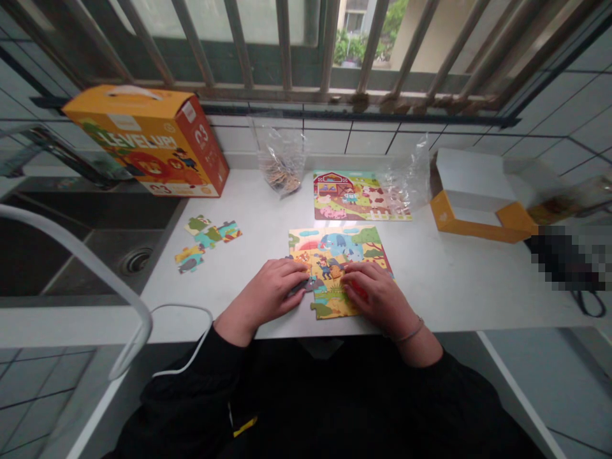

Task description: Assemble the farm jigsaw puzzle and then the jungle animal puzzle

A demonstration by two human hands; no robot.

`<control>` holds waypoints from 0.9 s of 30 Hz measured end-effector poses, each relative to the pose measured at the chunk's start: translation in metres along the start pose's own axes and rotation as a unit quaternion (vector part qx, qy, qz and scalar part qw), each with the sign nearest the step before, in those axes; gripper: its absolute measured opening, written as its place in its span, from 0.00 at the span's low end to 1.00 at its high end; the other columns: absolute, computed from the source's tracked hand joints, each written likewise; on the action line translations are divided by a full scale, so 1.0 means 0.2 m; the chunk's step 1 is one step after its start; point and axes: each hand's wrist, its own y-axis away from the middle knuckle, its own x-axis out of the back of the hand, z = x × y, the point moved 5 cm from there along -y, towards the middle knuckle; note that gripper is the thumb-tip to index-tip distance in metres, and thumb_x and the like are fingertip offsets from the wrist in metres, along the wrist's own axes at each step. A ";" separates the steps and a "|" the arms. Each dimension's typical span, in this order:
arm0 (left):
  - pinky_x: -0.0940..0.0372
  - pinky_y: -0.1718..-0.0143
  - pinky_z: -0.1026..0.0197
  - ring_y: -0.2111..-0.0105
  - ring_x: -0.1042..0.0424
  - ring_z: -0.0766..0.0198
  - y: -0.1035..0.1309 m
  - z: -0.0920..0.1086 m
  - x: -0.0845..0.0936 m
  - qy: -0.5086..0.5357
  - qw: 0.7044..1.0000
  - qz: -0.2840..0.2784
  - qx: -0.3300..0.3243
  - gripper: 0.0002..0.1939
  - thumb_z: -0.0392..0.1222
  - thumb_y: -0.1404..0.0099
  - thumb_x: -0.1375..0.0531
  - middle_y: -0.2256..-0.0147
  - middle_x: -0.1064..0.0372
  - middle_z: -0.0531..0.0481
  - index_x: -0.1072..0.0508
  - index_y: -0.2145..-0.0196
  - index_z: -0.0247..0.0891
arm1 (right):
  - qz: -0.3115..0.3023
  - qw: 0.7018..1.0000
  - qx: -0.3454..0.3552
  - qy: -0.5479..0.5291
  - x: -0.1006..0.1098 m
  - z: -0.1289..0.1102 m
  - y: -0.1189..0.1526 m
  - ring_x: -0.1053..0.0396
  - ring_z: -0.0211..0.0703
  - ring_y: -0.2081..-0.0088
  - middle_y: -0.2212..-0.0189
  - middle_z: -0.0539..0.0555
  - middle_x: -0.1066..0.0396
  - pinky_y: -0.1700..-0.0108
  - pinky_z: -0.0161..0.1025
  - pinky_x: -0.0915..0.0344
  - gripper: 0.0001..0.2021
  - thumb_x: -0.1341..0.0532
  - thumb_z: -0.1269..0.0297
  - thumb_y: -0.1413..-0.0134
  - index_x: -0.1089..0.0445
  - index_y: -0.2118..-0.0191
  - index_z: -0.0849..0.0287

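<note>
A partly assembled jigsaw puzzle (pixel 337 299) with a blue elephant and a small figure lies near the counter's front edge. My left hand (pixel 277 287) is at its left side, thumb and fingers closed on a grey-and-yellow puzzle piece (pixel 302 284) that touches or overlaps the assembled part. Over the right side of the puzzle rests my right hand (pixel 375 293), its fingers bent and their tips on the surface; a red patch shows beneath them. Several loose puzzle pieces (pixel 209 237) lie to the left, some of them joined or touching.
Behind the puzzle lies a farm-scene picture (pixel 342 197), partly under a clear plastic bag (pixel 415 178). Another bag (pixel 283 169) holds brown pieces. An orange box (pixel 153 143) stands by the sink (pixel 95 245); an open box (pixel 482 213) sits right. A white cable (pixel 95 261) crosses the left.
</note>
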 end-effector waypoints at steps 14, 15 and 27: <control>0.21 0.51 0.50 0.53 0.19 0.54 -0.01 0.06 0.05 -0.011 0.999 0.031 -0.038 0.04 0.39 0.20 0.38 0.52 0.19 0.42 0.22 0.53 0.40 | 0.000 1.000 -0.002 0.001 0.00 0.00 0.00 0.23 0.58 0.42 0.46 0.59 0.20 0.39 0.61 0.25 0.05 0.36 0.67 0.26 0.23 0.51 0.51; 0.20 0.51 0.51 0.53 0.19 0.55 -0.01 0.07 0.05 -0.016 0.998 0.032 -0.043 0.05 0.39 0.20 0.38 0.53 0.19 0.42 0.22 0.54 0.39 | -0.001 1.000 0.000 0.001 0.00 0.00 0.00 0.23 0.58 0.42 0.45 0.59 0.20 0.39 0.61 0.25 0.05 0.36 0.67 0.26 0.23 0.51 0.51; 0.20 0.45 0.45 0.49 0.18 0.51 0.00 0.05 0.01 -0.025 0.998 0.022 -0.044 0.04 0.39 0.21 0.36 0.47 0.18 0.41 0.22 0.52 0.40 | 0.000 1.000 0.003 0.003 0.00 0.01 0.01 0.23 0.57 0.42 0.45 0.59 0.20 0.39 0.61 0.25 0.05 0.36 0.67 0.26 0.24 0.51 0.51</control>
